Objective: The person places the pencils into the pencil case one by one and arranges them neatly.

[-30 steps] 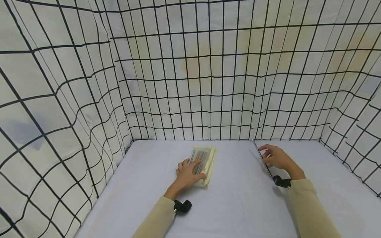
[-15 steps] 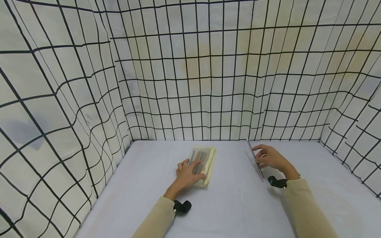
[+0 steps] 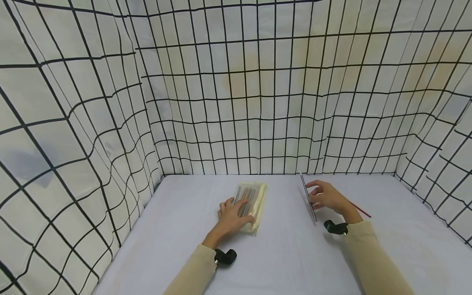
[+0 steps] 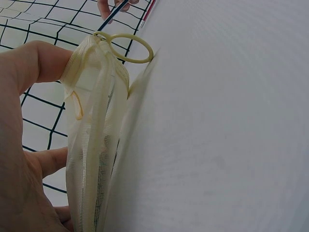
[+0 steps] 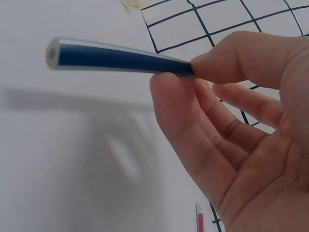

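Note:
A translucent cream zip pencil pouch (image 3: 262,197) lies on the table, with several pencils (image 3: 249,196) inside it. My left hand (image 3: 231,218) rests on the pouch from above, thumb and fingertips touching its face. In the left wrist view, the pouch's zipper carries a pale ring pull (image 4: 137,61). Farther right, my right hand (image 3: 328,199) pinches a blue and silver pencil (image 5: 116,57) between thumb and fingers, a little above the table. Its flat, unsharpened end with the lead core shows in the right wrist view. A red pencil (image 3: 361,209) lies beyond my right wrist, partly hidden.
White tabletop (image 3: 287,254) surrounds the pouch. White walls with black grid lines (image 3: 236,119) enclose the table at the back and on both sides. A black wrist camera (image 3: 225,257) is strapped on each wrist.
My right hand has moved left with the blue and silver pencil, which now stands more upright in the head view. The red pencil has come into sight behind the right wrist. My left hand stays put.

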{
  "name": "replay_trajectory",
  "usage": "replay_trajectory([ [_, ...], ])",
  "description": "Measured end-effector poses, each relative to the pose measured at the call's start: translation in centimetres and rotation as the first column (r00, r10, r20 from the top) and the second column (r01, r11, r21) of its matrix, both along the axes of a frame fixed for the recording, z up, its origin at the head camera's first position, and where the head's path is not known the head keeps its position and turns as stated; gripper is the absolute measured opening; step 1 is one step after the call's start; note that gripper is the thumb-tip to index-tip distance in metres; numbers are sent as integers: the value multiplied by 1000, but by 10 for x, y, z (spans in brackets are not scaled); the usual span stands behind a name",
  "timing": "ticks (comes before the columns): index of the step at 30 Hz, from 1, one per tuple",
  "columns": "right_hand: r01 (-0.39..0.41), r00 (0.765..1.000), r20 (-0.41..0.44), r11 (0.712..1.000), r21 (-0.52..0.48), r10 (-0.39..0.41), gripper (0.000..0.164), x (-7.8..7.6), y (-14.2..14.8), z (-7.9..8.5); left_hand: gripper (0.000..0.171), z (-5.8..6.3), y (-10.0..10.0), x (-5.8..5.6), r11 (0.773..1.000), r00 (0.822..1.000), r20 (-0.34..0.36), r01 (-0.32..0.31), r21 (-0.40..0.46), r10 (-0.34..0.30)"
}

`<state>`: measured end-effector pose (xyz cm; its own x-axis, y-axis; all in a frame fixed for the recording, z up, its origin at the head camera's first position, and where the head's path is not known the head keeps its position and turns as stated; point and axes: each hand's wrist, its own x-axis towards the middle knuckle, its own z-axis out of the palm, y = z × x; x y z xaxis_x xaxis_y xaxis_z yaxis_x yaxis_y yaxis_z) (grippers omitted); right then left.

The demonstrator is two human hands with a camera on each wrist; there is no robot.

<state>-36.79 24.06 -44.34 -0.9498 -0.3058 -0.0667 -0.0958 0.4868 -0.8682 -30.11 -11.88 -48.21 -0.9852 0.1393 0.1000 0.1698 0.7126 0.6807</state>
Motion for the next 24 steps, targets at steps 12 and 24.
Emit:
replay_trajectory([
  [12, 100, 994, 36, 994, -41, -99, 53, -3, -19, -6, 77, 1, 0, 1, 1000, 1000, -3, -3, 5, 3],
  [24, 118, 991, 78, 990, -80, -112, 59, -4, -33, -10, 76, 1, 0, 1, 1000, 1000, -7, 1, 8, -1],
])
